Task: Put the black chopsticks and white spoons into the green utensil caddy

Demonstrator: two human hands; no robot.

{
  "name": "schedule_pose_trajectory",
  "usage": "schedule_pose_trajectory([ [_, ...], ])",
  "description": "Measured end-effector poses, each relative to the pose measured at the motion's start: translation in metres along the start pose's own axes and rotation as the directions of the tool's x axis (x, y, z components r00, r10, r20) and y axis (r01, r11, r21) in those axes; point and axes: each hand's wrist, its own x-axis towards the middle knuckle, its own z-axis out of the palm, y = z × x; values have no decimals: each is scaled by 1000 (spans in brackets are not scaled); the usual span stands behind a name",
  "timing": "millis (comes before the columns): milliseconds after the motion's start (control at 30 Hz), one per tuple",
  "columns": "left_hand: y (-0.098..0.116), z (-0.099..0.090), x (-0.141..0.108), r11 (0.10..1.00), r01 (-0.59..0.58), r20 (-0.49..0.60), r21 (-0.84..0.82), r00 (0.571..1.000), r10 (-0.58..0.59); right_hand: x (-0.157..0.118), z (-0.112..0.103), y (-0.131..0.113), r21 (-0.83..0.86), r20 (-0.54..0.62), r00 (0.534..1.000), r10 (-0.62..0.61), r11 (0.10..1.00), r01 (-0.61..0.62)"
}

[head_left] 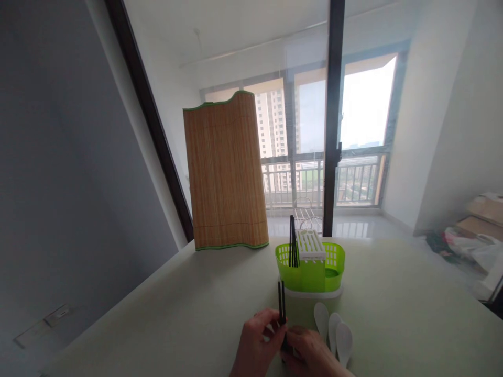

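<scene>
Two black chopsticks [281, 303] stand upright between my hands, near the table's front edge. Their upper part is pinched by my left hand [260, 335], and my right hand [308, 350] closes round the lower part. Just behind them sits a bright green basket [312, 277] with a white slotted rack [311, 244] on top. More black chopsticks [292, 243] stand in its left compartment. Beside my right hand lie three white spoons [343, 343], their bowls towards the basket or the front.
A bamboo mat [228, 173] with green edging stands upright on the pale table [176, 303], left of the basket. Beyond the table are a dark-framed glass door [333, 120] and, at right, boxes and bags [479, 241].
</scene>
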Motion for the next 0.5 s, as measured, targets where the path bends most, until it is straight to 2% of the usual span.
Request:
schedule_pose_trajectory([
  [100,6,-11,7,999,-36,-41,-9,999,36,2,-8,0,45,57,998,19,999,-22],
  [233,35,-43,34,994,-106,-177,-15,979,102,4,-16,4,98,-15,996,83,992,-81],
  [367,65,-68,86,976,-218,-350,-23,916,197,4,-19,6,88,-49,996,75,994,-71],
  [433,70,-67,118,972,-231,-341,-35,917,205,4,-18,5,81,-36,998,59,995,-56],
  [500,67,-57,149,981,-195,-269,-10,945,185,5,-16,5,70,-20,999,39,997,-38],
])
